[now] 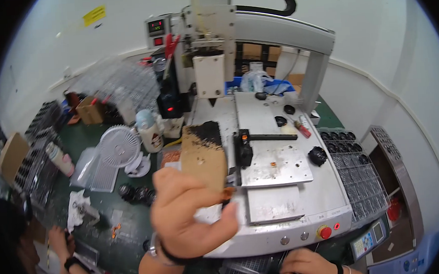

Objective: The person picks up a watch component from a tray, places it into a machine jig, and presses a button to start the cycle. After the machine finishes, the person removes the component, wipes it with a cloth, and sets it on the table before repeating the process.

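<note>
My left hand is raised over the front of a white benchtop machine. Its thumb and forefinger close around a small copper-coloured piece, partly hidden by the fingers. Just beyond the hand lies a brown board with a blackened far end. Right of it is a metal fixture plate carrying a black clamp block and bar. Low in the picture, my right hand is curled below the machine's front panel. A dark shape shows at its fingers, too obscured to name.
A pointed machine head hangs above the bed. A black round part and a screwdriver lie on the right. Beside the machine stands a partitioned tray of black parts. A white fan and a co-worker's hand are left.
</note>
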`<state>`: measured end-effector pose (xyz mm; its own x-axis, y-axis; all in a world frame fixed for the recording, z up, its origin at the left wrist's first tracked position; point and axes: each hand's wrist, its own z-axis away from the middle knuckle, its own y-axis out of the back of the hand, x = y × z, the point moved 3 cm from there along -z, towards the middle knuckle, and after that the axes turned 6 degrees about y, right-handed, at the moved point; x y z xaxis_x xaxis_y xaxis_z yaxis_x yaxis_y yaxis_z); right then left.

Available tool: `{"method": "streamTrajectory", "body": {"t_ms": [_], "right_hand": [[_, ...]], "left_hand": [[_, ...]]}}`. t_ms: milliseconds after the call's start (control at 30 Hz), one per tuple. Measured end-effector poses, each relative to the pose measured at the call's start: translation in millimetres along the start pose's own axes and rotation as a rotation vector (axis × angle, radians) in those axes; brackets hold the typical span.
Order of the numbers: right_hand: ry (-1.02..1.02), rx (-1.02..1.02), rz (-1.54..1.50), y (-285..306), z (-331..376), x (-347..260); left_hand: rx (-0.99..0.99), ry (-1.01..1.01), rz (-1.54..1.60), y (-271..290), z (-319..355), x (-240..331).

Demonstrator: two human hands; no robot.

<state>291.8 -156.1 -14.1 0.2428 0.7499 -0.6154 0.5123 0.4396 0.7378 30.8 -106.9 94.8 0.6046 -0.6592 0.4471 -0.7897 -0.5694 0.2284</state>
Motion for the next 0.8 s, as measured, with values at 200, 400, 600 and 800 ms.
{"method": "streamTrajectory", "body": {"t_ms": [200,400,600,800], "right_hand": [[-0.260,0.115,0.635,-10.9,-7.5,1.8],[-0.208,0.168,0.646,-17.5,4.2,15.6],[-0.237,0.199,0.682,-30.4,9.8,21.2],[-0.219,0.206,0.679,-32.1,17.3,26.6]], "left_hand": [[0.019,0.289,-0.663,109.5,75.2,3.5],[-0.268,0.544,-1.013,155.5,171.0,-46.0],[-0.357,0.496,-1.079,131.2,186.8,-74.2],[-0.638,0.546,-1.022,106.1,189.6,-98.7]]}}
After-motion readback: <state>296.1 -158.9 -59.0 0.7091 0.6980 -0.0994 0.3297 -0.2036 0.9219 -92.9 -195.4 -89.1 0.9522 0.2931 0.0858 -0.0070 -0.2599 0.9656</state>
